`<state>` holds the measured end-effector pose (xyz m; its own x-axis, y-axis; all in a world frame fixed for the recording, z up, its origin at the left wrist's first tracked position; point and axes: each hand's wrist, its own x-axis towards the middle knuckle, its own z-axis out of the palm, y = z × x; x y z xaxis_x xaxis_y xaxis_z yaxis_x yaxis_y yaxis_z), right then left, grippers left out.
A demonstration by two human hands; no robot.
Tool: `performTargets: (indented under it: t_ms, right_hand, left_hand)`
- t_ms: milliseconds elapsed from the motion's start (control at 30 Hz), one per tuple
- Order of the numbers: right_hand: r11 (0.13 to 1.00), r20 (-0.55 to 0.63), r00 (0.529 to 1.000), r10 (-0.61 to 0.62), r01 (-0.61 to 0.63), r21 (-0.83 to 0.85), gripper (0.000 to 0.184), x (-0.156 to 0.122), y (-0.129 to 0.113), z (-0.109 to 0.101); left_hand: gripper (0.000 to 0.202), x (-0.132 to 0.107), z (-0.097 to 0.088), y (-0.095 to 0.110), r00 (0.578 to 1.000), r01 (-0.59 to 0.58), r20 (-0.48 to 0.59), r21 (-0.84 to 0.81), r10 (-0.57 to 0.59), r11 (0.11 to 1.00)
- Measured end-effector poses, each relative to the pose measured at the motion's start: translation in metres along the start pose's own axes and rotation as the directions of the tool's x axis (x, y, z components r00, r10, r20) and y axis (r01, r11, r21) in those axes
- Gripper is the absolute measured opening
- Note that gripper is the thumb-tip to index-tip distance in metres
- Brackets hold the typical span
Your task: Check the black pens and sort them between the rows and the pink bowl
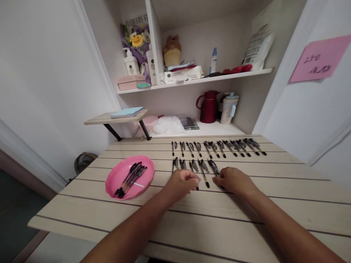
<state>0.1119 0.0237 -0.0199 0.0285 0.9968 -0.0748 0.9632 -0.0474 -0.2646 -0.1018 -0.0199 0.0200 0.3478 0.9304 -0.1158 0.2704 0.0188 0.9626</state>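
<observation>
My right hand is at the right end of the nearer row, its fingers closed on the lower end of a black pen that lies on the table. To its left, my left hand hovers low over the same row with fingers curled in; a dark pen tip pokes out below them, and whether they grip it is hidden. Between the hands lies a pen with a clear barrel and black end. Short dark pieces like caps lie beside the pens. A farther row of similar pens stretches to the right.
A pink scalloped dish with several black pens stands at left on the slatted table. Behind it is a small raised shelf bearing blue paper. A red jug and a cup stand in the back compartment.
</observation>
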Motion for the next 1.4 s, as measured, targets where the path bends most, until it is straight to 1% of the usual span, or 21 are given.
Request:
performTargets:
  t_ms: [67, 100, 167, 233, 300, 367, 433, 467, 533, 600, 667, 767, 833, 967, 1100, 1167, 1233, 1267, 1300, 1333, 1400]
  right_hand:
    - [0.999, -0.033, 0.999, -0.016, 0.017, 0.028, 0.029, 0.001, -0.001, 0.000]
    - [0.997, -0.062, 0.998, -0.031, 0.035, 0.069, 0.028, 0.001, -0.002, -0.001]
    - [0.971, -0.130, 0.988, -0.085, 0.111, 0.211, 0.028, 0.000, -0.005, -0.001]
    - [0.890, -0.177, 0.969, -0.171, 0.229, 0.394, 0.029, -0.005, -0.012, 0.001]
    - [0.775, -0.184, 0.941, -0.283, 0.338, 0.535, 0.029, -0.013, -0.021, 0.004]
    - [0.689, -0.156, 0.907, -0.391, 0.402, 0.603, 0.028, -0.019, -0.028, 0.006]
    - [0.657, -0.146, 0.890, -0.431, 0.420, 0.626, 0.029, -0.018, -0.028, 0.004]
    - [0.661, -0.167, 0.900, -0.403, 0.412, 0.627, 0.029, -0.016, -0.024, 0.003]
    - [0.719, -0.260, 0.936, -0.239, 0.351, 0.600, 0.029, -0.006, -0.010, -0.001]
    - [0.824, -0.335, 0.941, -0.033, 0.216, 0.524, 0.027, 0.005, 0.005, -0.002]
    - [0.904, -0.318, 0.946, 0.062, 0.081, 0.420, 0.033, 0.011, 0.013, 0.000]
    - [0.966, -0.249, 0.967, 0.058, 0.008, 0.259, 0.051, 0.012, 0.007, 0.007]
    - [0.986, -0.254, 0.966, 0.050, -0.007, 0.167, 0.053, 0.011, -0.001, 0.011]
    - [0.994, -0.251, 0.967, 0.043, -0.018, 0.104, 0.043, 0.010, -0.006, 0.016]
    - [0.994, -0.227, 0.973, 0.040, -0.017, 0.106, 0.035, 0.009, 0.010, 0.012]
    - [0.983, -0.252, 0.967, 0.040, 0.006, 0.182, 0.026, 0.008, 0.018, 0.007]
    - [0.922, -0.273, 0.961, 0.049, 0.061, 0.381, 0.018, 0.007, 0.020, 0.001]
    - [0.850, -0.269, 0.962, 0.056, 0.095, 0.517, 0.018, 0.006, 0.018, -0.002]
    - [0.744, -0.253, 0.966, 0.057, 0.128, 0.656, 0.020, 0.005, 0.015, -0.005]
    - [0.611, -0.231, 0.972, 0.053, 0.151, 0.777, 0.023, 0.004, 0.011, -0.007]
    - [0.338, -0.192, 0.981, 0.030, 0.171, 0.926, 0.029, 0.000, 0.002, -0.010]
  left_hand:
    - [0.021, 0.013, 0.016, -0.004, 0.997, 0.083, 0.019, -0.166, -0.081, 0.983]
    - [0.023, 0.019, 0.023, -0.005, 0.994, 0.106, 0.001, -0.228, -0.109, 0.968]
    - [0.025, 0.030, 0.033, -0.008, 0.987, 0.108, -0.079, -0.328, -0.141, 0.939]
    - [0.026, 0.037, 0.038, -0.010, 0.977, 0.057, -0.166, -0.415, -0.137, 0.908]
    - [0.029, 0.040, 0.039, -0.012, 0.973, -0.005, -0.202, -0.495, -0.109, 0.869]
    - [0.032, 0.039, 0.036, -0.014, 0.974, -0.042, -0.209, -0.555, -0.090, 0.831]
    - [0.033, 0.038, 0.033, -0.017, 0.972, -0.044, -0.212, -0.587, -0.101, 0.808]
    - [0.033, 0.037, 0.031, -0.019, 0.970, -0.037, -0.215, -0.596, -0.114, 0.802]
    - [0.033, 0.035, 0.028, -0.021, 0.966, -0.017, -0.215, -0.608, -0.144, 0.794]
    - [0.033, 0.034, 0.028, -0.023, 0.964, 0.000, -0.211, -0.614, -0.163, 0.790]
    - [0.032, 0.033, 0.031, -0.023, 0.965, 0.013, -0.202, -0.601, -0.168, 0.799]
    - [0.029, 0.031, 0.035, -0.022, 0.970, 0.030, -0.180, -0.570, -0.160, 0.821]
    - [0.027, 0.030, 0.037, -0.022, 0.973, 0.035, -0.170, -0.555, -0.155, 0.831]
    - [0.025, 0.030, 0.037, -0.020, 0.975, 0.041, -0.165, -0.524, -0.148, 0.851]
    - [0.022, 0.030, 0.036, -0.020, 0.982, 0.021, -0.156, -0.487, -0.111, 0.873]
    - [0.022, 0.029, 0.037, -0.021, 0.985, 0.011, -0.147, -0.472, -0.091, 0.881]
    - [0.023, 0.028, 0.039, -0.022, 0.990, 0.021, -0.114, -0.466, -0.083, 0.884]
    - [0.024, 0.027, 0.041, -0.023, 0.993, 0.036, -0.086, -0.464, -0.085, 0.885]
    - [0.025, 0.027, 0.042, -0.023, 0.994, 0.054, -0.055, -0.459, -0.089, 0.887]
    - [0.026, 0.026, 0.044, -0.023, 0.995, 0.073, -0.026, -0.450, -0.095, 0.890]
    - [0.026, 0.024, 0.046, -0.023, 0.995, 0.099, 0.018, -0.421, -0.101, 0.902]
